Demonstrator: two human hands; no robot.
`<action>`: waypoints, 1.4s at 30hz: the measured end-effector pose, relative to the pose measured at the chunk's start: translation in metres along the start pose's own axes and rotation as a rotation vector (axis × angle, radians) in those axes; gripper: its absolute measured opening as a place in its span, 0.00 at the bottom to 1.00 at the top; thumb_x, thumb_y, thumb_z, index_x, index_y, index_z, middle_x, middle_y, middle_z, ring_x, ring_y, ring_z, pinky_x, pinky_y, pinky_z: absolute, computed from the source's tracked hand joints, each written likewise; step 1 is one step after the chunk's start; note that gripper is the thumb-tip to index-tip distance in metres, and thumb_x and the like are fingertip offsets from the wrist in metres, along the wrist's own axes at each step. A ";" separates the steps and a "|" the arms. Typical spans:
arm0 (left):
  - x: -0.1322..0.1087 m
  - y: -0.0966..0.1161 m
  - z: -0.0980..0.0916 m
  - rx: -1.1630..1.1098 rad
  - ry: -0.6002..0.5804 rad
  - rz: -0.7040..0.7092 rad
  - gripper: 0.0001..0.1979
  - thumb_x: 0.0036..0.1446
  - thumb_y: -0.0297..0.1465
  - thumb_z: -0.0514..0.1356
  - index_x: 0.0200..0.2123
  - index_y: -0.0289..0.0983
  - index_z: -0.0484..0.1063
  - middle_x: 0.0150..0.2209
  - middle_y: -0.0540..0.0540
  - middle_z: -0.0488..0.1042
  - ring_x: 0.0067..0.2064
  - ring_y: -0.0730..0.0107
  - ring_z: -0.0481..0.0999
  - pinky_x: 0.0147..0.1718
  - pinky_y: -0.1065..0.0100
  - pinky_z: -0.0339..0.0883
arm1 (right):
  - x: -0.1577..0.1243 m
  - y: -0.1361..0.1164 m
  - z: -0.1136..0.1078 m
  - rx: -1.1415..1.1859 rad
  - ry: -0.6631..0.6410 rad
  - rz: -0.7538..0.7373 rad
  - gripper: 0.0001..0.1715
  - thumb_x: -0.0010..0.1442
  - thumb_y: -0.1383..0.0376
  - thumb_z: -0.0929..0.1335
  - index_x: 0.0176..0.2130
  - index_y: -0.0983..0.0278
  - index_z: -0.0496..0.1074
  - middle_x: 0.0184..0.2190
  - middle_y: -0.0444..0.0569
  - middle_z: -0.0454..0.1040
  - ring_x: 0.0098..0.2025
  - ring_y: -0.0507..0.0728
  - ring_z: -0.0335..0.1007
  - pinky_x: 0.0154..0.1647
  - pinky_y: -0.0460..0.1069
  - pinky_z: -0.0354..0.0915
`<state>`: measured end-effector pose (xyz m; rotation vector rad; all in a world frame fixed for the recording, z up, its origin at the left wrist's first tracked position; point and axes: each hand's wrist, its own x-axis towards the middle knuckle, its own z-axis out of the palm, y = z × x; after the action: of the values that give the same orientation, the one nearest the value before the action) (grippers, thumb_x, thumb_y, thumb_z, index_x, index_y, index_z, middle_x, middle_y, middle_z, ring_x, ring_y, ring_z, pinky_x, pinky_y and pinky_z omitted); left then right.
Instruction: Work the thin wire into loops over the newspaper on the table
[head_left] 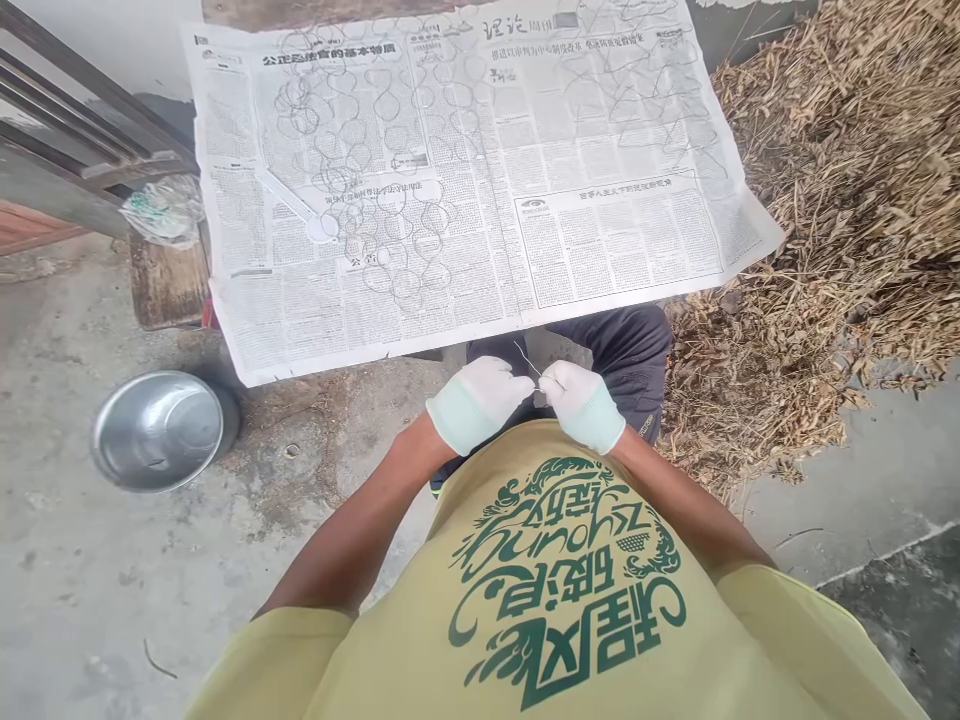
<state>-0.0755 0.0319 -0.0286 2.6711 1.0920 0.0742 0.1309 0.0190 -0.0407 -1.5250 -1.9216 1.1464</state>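
Both of my hands wear white gloves with pale green cuffs. Close to my lap, my left hand (pixel 489 392) is closed, its fingertips pinching a thin wire (pixel 527 357). My right hand (pixel 571 392) grips the same wire just beside it, fingers curled shut. One end of the wire sticks up towards the newspaper (pixel 480 285); the rest is hidden in the gloves. Many thin wire rings (pixel 409 245) lie over the paper's left half. Loose, bent wire lengths (pixel 630 85) spread across its upper right. A white, long-handled piece with a round end (pixel 321 228) rests left of the rings.
A metal pot (pixel 161 430) stands on the concrete floor at left. Behind it are a wooden stool (pixel 169 285) with a plastic bag (pixel 165 210) and a barred frame (pixel 67 90). Dry stalks and leaves (pixel 847 230) are heaped on the right.
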 end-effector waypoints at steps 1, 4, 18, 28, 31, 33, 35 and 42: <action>0.000 0.000 -0.001 -0.007 -0.016 -0.001 0.18 0.66 0.24 0.52 0.26 0.39 0.76 0.24 0.44 0.72 0.30 0.60 0.73 0.34 0.59 0.63 | 0.000 0.000 0.001 0.009 0.001 0.019 0.13 0.70 0.62 0.64 0.32 0.60 0.69 0.28 0.45 0.73 0.32 0.55 0.67 0.39 0.50 0.61; 0.000 -0.001 -0.009 -0.117 -0.007 -0.070 0.16 0.69 0.30 0.54 0.34 0.38 0.81 0.27 0.43 0.77 0.33 0.59 0.77 0.37 0.59 0.68 | 0.001 0.002 0.001 0.051 0.003 0.095 0.15 0.69 0.61 0.64 0.30 0.60 0.68 0.24 0.43 0.72 0.31 0.54 0.67 0.37 0.49 0.61; -0.033 0.004 -0.016 -1.197 0.345 -0.932 0.21 0.60 0.44 0.65 0.48 0.34 0.83 0.37 0.42 0.87 0.42 0.58 0.87 0.54 0.56 0.77 | 0.009 0.003 -0.028 0.154 0.021 0.181 0.16 0.66 0.65 0.66 0.26 0.61 0.71 0.24 0.42 0.76 0.28 0.53 0.70 0.39 0.48 0.64; -0.017 0.023 -0.014 -1.176 0.529 -1.012 0.13 0.60 0.40 0.65 0.40 0.39 0.86 0.31 0.48 0.85 0.35 0.65 0.85 0.51 0.61 0.78 | 0.005 0.007 -0.010 0.959 -0.082 0.088 0.18 0.65 0.51 0.71 0.43 0.64 0.75 0.27 0.46 0.78 0.28 0.56 0.73 0.31 0.51 0.67; -0.011 0.032 -0.013 -1.146 0.511 -1.054 0.12 0.61 0.39 0.65 0.40 0.41 0.86 0.32 0.49 0.85 0.37 0.66 0.85 0.49 0.64 0.78 | 0.005 -0.002 0.003 0.951 -0.048 0.152 0.11 0.61 0.60 0.72 0.42 0.64 0.77 0.26 0.45 0.78 0.27 0.54 0.72 0.29 0.49 0.65; -0.007 0.037 -0.012 -1.121 0.498 -1.068 0.11 0.61 0.38 0.65 0.40 0.41 0.86 0.32 0.49 0.85 0.37 0.66 0.84 0.47 0.65 0.78 | 0.005 -0.012 0.007 0.885 0.014 0.196 0.06 0.60 0.65 0.71 0.39 0.64 0.78 0.25 0.44 0.78 0.27 0.53 0.71 0.30 0.49 0.66; -0.006 0.041 -0.010 -1.117 0.496 -1.054 0.11 0.62 0.38 0.64 0.40 0.41 0.86 0.31 0.50 0.84 0.35 0.67 0.83 0.45 0.67 0.78 | 0.005 -0.019 0.008 0.835 0.083 0.201 0.05 0.61 0.66 0.71 0.35 0.64 0.79 0.27 0.44 0.78 0.28 0.53 0.72 0.32 0.49 0.68; -0.006 0.043 -0.004 -1.112 0.428 -1.073 0.13 0.62 0.38 0.64 0.46 0.42 0.86 0.32 0.51 0.84 0.33 0.70 0.82 0.42 0.69 0.78 | 0.005 -0.016 0.011 0.875 0.132 0.166 0.08 0.65 0.61 0.71 0.36 0.62 0.78 0.27 0.45 0.78 0.28 0.54 0.72 0.33 0.50 0.68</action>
<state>-0.0511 -0.0009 -0.0137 0.9477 1.7375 0.7780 0.1112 0.0193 -0.0346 -1.2086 -0.9731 1.6103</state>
